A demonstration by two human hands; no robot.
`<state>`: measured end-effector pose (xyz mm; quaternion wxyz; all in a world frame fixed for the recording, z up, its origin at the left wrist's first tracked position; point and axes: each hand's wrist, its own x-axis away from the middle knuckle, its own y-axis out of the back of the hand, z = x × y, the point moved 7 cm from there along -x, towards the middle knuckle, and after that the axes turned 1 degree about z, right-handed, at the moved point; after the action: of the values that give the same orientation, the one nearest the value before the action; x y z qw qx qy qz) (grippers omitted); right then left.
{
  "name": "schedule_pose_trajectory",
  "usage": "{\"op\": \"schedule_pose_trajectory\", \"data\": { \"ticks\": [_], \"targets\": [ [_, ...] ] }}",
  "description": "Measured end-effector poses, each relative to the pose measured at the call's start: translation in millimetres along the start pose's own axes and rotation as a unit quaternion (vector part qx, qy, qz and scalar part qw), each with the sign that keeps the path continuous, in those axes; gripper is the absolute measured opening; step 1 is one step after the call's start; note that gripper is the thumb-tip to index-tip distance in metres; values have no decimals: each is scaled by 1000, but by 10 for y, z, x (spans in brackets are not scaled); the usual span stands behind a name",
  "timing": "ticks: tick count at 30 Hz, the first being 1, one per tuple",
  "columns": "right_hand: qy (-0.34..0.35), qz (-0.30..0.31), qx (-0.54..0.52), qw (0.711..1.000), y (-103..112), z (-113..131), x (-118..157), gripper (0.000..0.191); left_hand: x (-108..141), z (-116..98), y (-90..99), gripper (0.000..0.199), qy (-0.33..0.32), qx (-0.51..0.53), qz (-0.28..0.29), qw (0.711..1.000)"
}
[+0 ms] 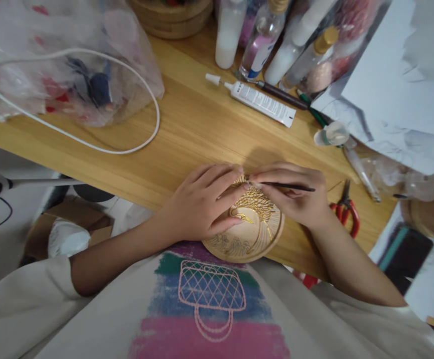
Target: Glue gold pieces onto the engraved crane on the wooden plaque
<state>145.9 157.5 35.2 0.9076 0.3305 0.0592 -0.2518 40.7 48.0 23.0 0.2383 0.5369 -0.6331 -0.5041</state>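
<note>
A round wooden plate (265, 234) sits at the table's front edge, close to my body. On its face, gold wire lines form a bird with feathers, and drawn wave or cloud lines show at the lower left. My left hand (205, 204) lies over the plate's left side, fingers lightly bent and thumb pressed on the surface, holding it. My right hand (295, 192) pinches a slim dark tool (289, 187) at the plate's upper edge. The tool's working tip is hidden by the fingers, which nearly meet my left fingertips.
Beyond the plate lie a white tube (263, 102) and a dark-handled tool (284, 94). Bottles (257, 50) stand behind them. Red-handled pliers (346, 209) lie right of my right hand. A white cable (157, 119) and plastic bag (127, 60) occupy the left; papers (399, 99) the right.
</note>
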Motion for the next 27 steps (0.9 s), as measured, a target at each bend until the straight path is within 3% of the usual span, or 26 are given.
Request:
{"op": "schedule_pose_trajectory", "data": {
  "ticks": [5,27],
  "targets": [
    [-11,-35,4,999,39,-12,8,17,3,1,-7,48,0,-1,-3,1000],
    [3,28,-16,999,-7,13,-43,11,5,3,-8,50,2,-7,-7,1000]
  ]
}}
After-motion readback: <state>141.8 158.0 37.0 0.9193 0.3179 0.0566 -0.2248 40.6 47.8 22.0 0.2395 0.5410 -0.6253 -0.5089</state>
